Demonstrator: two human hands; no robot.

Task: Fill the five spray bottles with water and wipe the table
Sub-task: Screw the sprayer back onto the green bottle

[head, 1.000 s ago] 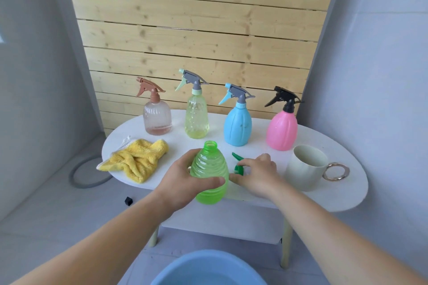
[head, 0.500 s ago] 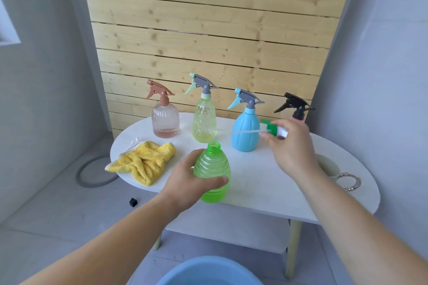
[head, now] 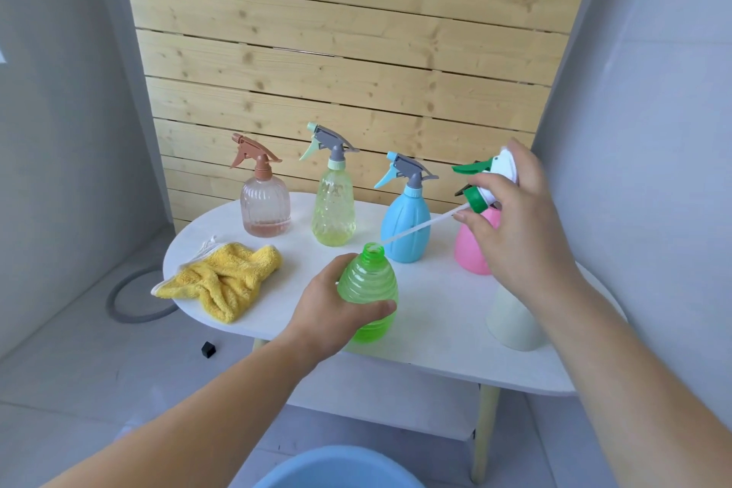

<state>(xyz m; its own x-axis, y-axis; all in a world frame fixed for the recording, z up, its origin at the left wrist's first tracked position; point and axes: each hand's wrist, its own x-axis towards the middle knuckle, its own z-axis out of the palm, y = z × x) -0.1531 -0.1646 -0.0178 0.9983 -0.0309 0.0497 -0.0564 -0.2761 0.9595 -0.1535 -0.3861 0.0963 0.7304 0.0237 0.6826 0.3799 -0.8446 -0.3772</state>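
Since half a second ago the right hand (head: pixel 511 226) has lifted the green-and-white spray head (head: pixel 489 176) higher, and its thin dip tube (head: pixel 420 227) — level before — now slants down to the left, its tip just beside the open neck of the green bottle (head: pixel 368 289). Fingers and thumb of that hand are curled round the spray head, one fingertip touching the tube near its top. The left hand (head: pixel 328 315) keeps its place, wrapped round the belly of the green bottle with the thumb across the near side; the bottle stands upright and uncapped near the front edge of the white bench (head: pixel 435 353). Behind it four capped bottles stand in a row: a clear bottle (head: pixel 264 210) with a brown trigger, a yellow-green bottle (head: pixel 334 210), a blue bottle (head: pixel 406 226) and a pink bottle (head: pixel 469 254) — the last partly hidden by the right hand. A crumpled yellow cloth (head: pixel 222 285) lies on the left end of the bench, well apart from the green bottle. A cream cup (head: pixel 515 323) sits under the right forearm, and the rim of a blue basin (head: pixel 336 466) shows below the bench's near edge
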